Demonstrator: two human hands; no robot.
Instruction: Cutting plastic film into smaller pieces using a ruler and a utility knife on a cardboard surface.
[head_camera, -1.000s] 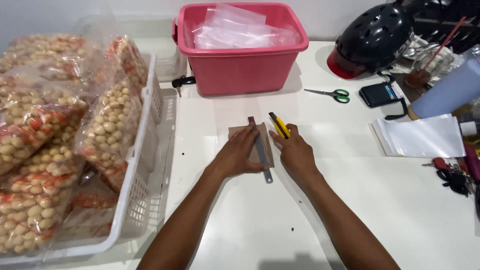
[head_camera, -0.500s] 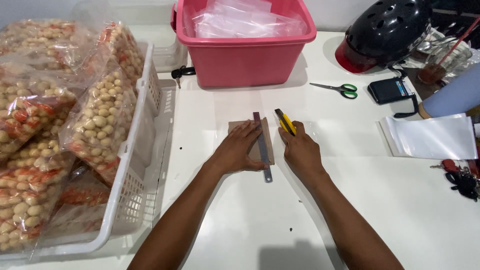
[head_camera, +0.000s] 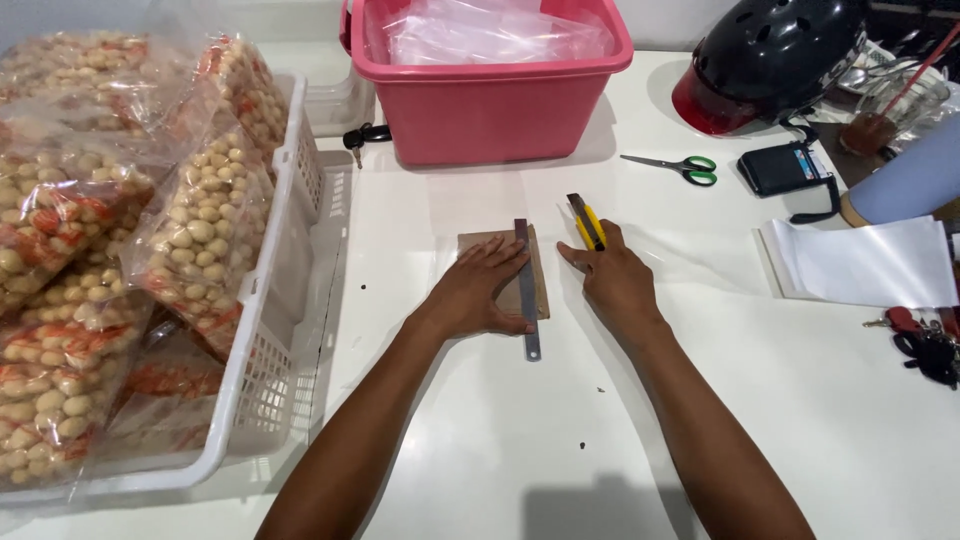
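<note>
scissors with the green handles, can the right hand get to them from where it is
Probably yes. The scissors lie on bare white table up and to the right of the right hand, with nothing between them. The hand would first have to leave the yellow utility knife.

Bright, even overhead light on the white table (head_camera: 480, 440) (soft shadows below the arms), sharp throughout.

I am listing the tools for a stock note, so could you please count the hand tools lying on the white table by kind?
Metal ruler: 1, under the left hand
Yellow utility knife: 1, at the right hand
Green-handled scissors: 1
Total: 3
</note>
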